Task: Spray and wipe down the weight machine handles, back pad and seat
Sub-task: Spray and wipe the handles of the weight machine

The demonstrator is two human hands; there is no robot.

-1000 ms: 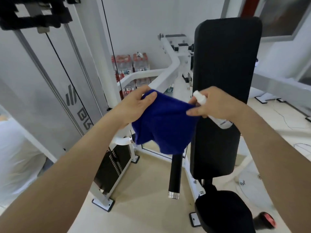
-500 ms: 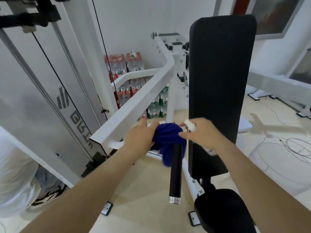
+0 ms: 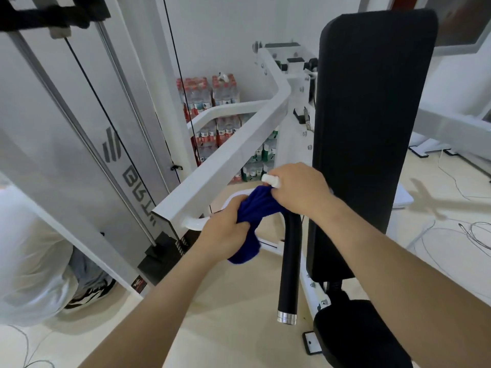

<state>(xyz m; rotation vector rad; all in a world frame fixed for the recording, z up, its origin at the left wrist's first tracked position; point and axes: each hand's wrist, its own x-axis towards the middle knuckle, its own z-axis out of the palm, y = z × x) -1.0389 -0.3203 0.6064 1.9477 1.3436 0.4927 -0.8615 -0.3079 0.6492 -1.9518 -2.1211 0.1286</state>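
Observation:
A blue cloth [image 3: 253, 219] is bunched over the top bend of the black handle [image 3: 289, 264], which hangs down to a silver end cap. My left hand [image 3: 225, 232] grips the cloth's lower part. My right hand [image 3: 297, 189] holds a white spray bottle [image 3: 271, 180], of which only the nozzle shows, and pinches the cloth's upper end. The tall black back pad [image 3: 369, 134] stands just right of the handle. The black seat [image 3: 358, 335] is at the bottom right.
The white machine arm [image 3: 231, 158] slants up from the handle. A weight stack with cables [image 3: 87, 115] stands on the left. Packs of water bottles [image 3: 212, 102] are stacked at the wall. A person in white [image 3: 29, 251] crouches at the left. Wires [image 3: 457, 235] lie on the floor right.
Both hands have dropped from in front of the back pad to the handle's top bend. The spread cloth is now bunched tight around it, and my left hand has slid lower on it.

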